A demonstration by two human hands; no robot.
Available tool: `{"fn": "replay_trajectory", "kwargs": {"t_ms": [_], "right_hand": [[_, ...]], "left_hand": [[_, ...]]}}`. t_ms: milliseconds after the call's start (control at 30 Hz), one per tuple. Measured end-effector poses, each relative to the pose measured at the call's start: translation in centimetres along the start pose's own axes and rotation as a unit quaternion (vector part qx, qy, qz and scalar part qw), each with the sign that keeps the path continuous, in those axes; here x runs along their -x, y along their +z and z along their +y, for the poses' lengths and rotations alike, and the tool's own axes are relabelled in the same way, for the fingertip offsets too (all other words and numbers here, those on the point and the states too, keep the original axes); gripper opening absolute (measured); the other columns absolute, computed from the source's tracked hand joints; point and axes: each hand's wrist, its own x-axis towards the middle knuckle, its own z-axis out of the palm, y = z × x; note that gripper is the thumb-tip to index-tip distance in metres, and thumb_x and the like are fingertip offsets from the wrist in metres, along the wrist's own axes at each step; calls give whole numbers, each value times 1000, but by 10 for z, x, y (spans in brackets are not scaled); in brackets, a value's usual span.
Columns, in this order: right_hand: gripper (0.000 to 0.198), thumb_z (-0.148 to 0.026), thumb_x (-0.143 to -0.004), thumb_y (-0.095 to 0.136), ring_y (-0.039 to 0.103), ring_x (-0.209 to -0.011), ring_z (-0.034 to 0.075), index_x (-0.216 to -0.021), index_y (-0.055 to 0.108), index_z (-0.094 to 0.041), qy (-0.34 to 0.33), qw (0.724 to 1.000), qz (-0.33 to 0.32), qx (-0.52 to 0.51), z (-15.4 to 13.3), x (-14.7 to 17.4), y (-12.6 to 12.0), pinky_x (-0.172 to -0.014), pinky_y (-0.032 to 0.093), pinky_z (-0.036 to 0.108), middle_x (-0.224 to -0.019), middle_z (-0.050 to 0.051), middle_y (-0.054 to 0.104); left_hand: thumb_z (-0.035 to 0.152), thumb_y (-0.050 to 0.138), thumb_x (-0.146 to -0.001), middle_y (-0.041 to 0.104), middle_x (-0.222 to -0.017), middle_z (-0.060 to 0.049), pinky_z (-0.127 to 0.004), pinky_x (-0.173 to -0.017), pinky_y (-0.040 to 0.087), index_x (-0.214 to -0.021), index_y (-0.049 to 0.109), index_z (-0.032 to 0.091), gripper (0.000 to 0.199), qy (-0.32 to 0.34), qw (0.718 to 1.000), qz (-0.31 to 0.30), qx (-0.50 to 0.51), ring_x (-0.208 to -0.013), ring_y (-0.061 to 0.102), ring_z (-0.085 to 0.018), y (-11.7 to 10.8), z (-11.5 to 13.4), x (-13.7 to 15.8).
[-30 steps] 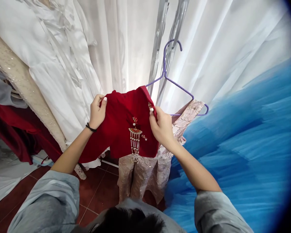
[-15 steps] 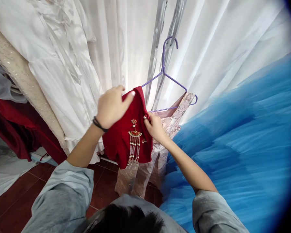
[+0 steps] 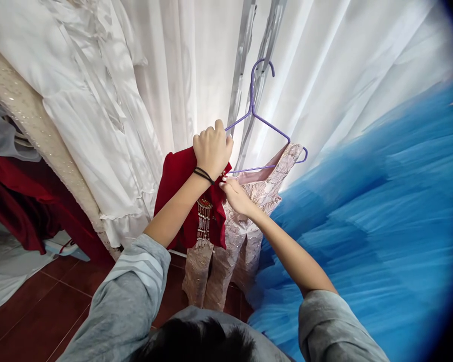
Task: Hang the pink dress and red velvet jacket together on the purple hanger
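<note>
A short red top (image 3: pixel 175 176) hangs over the left side of a purple hanger (image 3: pixel 252 95). On its front is a fan-shaped ornament (image 3: pixel 204 221) with beaded tassels, partly behind my left forearm. My left hand (image 3: pixel 212 147), wearing a black band at the wrist, is closed at the top's shoulder by the hanger's left arm; its fingertips are hidden. Just below, my right hand (image 3: pixel 236 195) pinches the red top's front edge beside a small bead. A pale pink patterned dress (image 3: pixel 262 201) hangs from the same hanger, partly behind the red top.
White garments (image 3: pixel 83 100) and a beige sequined one (image 3: pixel 41 120) hang at the left, with dark red cloth (image 3: pixel 18 201) lower down. Blue tulle (image 3: pixel 355 226) fills the right side. White curtains (image 3: pixel 309 60) and metal poles (image 3: pixel 245 50) stand behind, above red floor tiles (image 3: pixel 26 311).
My left hand has moved right and up from above the red top and closed at its shoulder. The red top has shifted slightly left, and my right hand keeps its pinch.
</note>
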Motion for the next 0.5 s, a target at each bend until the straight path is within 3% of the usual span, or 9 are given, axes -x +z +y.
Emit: {"fn": "replay_trajectory", "kwargs": {"t_ms": [67,133,233,300,367,433,500], "right_hand": [[24,-35,-84,37,41,-60,15,-64,35,-22,20,998,55,-1,0,-1,1,-60,33,29,-58,-1,44],[18,-38,-82,48,48,-67,16,-82,51,-20,19,992,123,6,-2,-3,0,-62,38,29,-72,1,57],[50,-43,-77,65,56,-78,18,-120,54,-20,-5,987,156,20,-10,-11,-5,-70,45,31,-98,5,66],[41,-40,-81,63,55,-73,16,-116,60,-19,-12,986,160,35,-15,-19,-9,-71,44,31,-92,4,66],[25,-35,-87,54,50,-66,15,-98,67,-17,-18,984,173,29,-19,-28,-13,-68,41,29,-77,2,63],[25,-33,-89,49,46,-64,14,-85,67,-16,-19,983,185,1,-21,-37,-17,-65,38,28,-68,1,57],[23,-33,-89,51,46,-65,13,-84,66,-16,-16,982,186,-23,-21,-43,-19,-65,38,28,-68,0,56]], "left_hand": [[29,61,-89,60,-75,-9,-44,-94,42,-96,62,15,16,-7,1000,-27,-1,-101,60,-32,-1,2,-9],[32,63,-87,59,-70,-8,-44,-89,45,-85,63,15,17,-10,997,-82,6,-93,62,-31,-10,1,-20],[36,56,-90,61,-65,-8,-40,-79,50,-73,66,16,28,-6,971,-227,79,-79,65,-27,-37,-14,-40],[35,49,-92,65,-68,-7,-38,-74,53,-74,70,17,34,-18,931,-333,147,-76,67,-25,-57,-33,-52],[37,55,-87,69,-72,-6,-37,-71,56,-77,73,18,28,-44,894,-405,186,-78,70,-25,-70,-56,-60],[40,71,-75,70,-73,-6,-39,-71,58,-75,74,19,22,-61,875,-440,194,-78,70,-27,-73,-80,-61],[45,85,-59,71,-72,-7,-41,-69,59,-70,73,20,30,-48,880,-425,209,-75,70,-29,-65,-98,-55]]}}
